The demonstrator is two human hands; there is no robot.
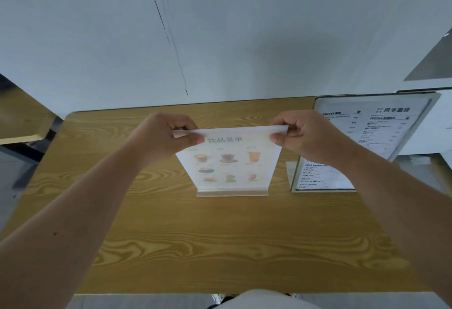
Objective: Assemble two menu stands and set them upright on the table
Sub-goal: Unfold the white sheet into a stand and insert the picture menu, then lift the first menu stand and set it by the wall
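Note:
A clear acrylic menu stand with a drinks menu (230,162) stands upright on its base in the middle of the wooden table (195,235). My left hand (168,137) pinches its top left corner. At the top right corner my right hand (303,135) pinches the same edge. A second menu stand (362,142), holding a black-and-white coffee menu, stands upright on the table to the right, partly hidden behind my right wrist.
A white wall rises just behind the table's far edge. Another wooden table (22,118) shows at the far left. A white counter or cabinet (435,118) sits behind the second stand at the right.

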